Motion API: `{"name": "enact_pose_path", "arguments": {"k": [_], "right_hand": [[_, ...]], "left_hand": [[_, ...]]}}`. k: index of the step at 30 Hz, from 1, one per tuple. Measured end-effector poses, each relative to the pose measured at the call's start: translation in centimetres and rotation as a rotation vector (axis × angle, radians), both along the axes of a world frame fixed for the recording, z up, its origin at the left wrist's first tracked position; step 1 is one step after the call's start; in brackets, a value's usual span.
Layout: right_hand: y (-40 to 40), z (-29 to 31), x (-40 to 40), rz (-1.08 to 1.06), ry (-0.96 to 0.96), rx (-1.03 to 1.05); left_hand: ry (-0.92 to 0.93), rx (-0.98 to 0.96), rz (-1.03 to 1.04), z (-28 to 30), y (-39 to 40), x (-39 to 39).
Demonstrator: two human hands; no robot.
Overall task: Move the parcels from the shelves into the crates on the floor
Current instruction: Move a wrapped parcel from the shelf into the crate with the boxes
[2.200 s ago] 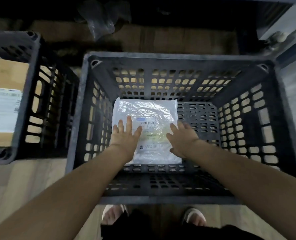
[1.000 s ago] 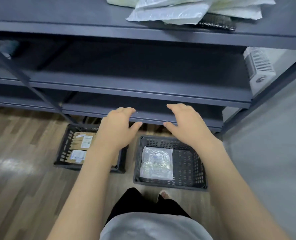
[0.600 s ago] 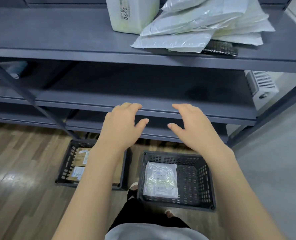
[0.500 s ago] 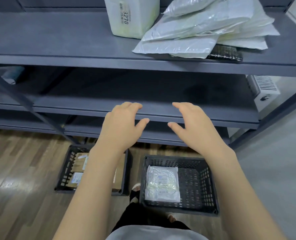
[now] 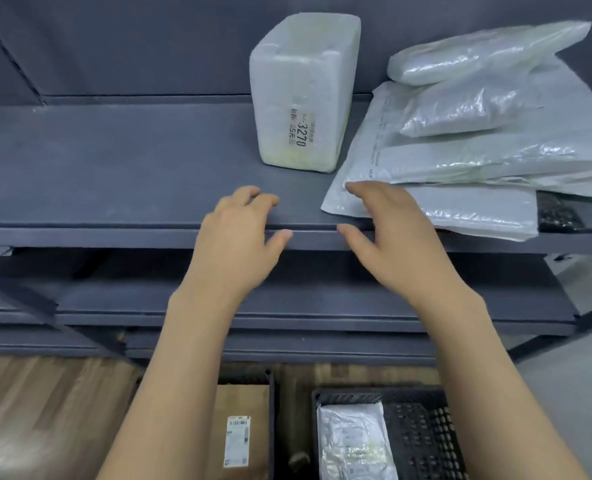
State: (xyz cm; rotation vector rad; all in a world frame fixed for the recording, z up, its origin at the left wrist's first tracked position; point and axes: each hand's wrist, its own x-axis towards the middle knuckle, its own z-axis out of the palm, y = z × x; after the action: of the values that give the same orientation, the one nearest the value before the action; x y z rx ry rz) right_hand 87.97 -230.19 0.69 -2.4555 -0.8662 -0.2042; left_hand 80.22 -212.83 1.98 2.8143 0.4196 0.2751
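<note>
Both hands were raised to the front edge of the top shelf [image 5: 114, 161], and neither held anything. The left hand [image 5: 234, 244] hovered over the shelf lip at about 6 o'clock from the block-shaped parcel [image 5: 303, 95], its grip loose, fingers bent downward and thumb spread out to the side. The right hand [image 5: 391, 244] sat beside it, its grip likewise spread; its fingertips [image 5: 351, 186] lay at the near left corner of the bottom mailer [image 5: 461, 209], though whether they touched the plastic could not be told.

That mailer was the lowest of a stack of flat poly-bag parcels [image 5: 478, 133] at 3 o'clock of the block parcel, fanned so each upper bag sat further back. The bottom bag overhung the shelf edge slightly, which probably made its corner the easiest thing to catch. The block parcel stood upright on end, printed label facing forward, just beside the stack. A dark mesh item [image 5: 559, 213] peeked from under the stack's right end.

Below, at 6 o'clock, two crates stood on the wooden floor [image 5: 45, 410]: the left crate [image 5: 270, 410] held a brown carton [image 5: 242, 427], the right crate [image 5: 422, 427] a flat white packet [image 5: 353, 441] lying along its left side, leaving room on the right. The spread, paired hands suited a two-handed lift of a floppy or bulky parcel; most parcels remained to move.
</note>
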Motion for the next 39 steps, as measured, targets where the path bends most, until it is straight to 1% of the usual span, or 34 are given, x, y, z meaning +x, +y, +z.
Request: {"name": "enact_pose_path", "arguments": {"k": [4, 8, 13, 16, 20, 22, 25, 30, 36, 39], "right_hand": [[2.9, 1.3, 3.8, -0.039, -0.060, 0.063], [5.2, 2.4, 7.3, -0.090, -0.105, 0.125], [7.8, 3.1, 10.2, -0.120, -0.088, 0.215], [9.1, 3.1, 11.1, -0.104, -0.056, 0.297], [10.1, 2.9, 11.7, -0.112, -0.024, 0.293], [10.4, 2.7, 11.9, -0.103, -0.026, 0.283], [10.6, 2.3, 11.9, -0.105, -0.031, 0.320], [10.5, 2.1, 10.2, -0.072, -0.037, 0.363], [9.9, 1.5, 6.1, 0.005, -0.016, 0.436], [8.9, 1.3, 3.6, 0.057, -0.031, 0.462]], "left_hand": [[0.005, 0.004, -0.036, 1.1, 2.7, 4.1], [-0.083, -0.062, -0.025, 2.5, 5.0, 8.3], [-0.080, -0.143, 0.018, 3.6, 6.8, 12.1], [-0.114, -0.227, -0.007, 3.4, 7.4, 13.5], [-0.182, -0.345, 0.010, 2.9, 7.4, 14.6], [-0.245, -0.340, 0.009, 2.7, 7.2, 14.6], [-0.325, -0.285, -0.027, 2.5, 7.0, 14.2], [-0.389, -0.281, -0.037, 2.6, 7.2, 12.4], [-0.454, -0.275, 0.000, 2.6, 6.4, 7.4], [-0.512, -0.341, -0.008, 2.2, 5.6, 4.2]]}}
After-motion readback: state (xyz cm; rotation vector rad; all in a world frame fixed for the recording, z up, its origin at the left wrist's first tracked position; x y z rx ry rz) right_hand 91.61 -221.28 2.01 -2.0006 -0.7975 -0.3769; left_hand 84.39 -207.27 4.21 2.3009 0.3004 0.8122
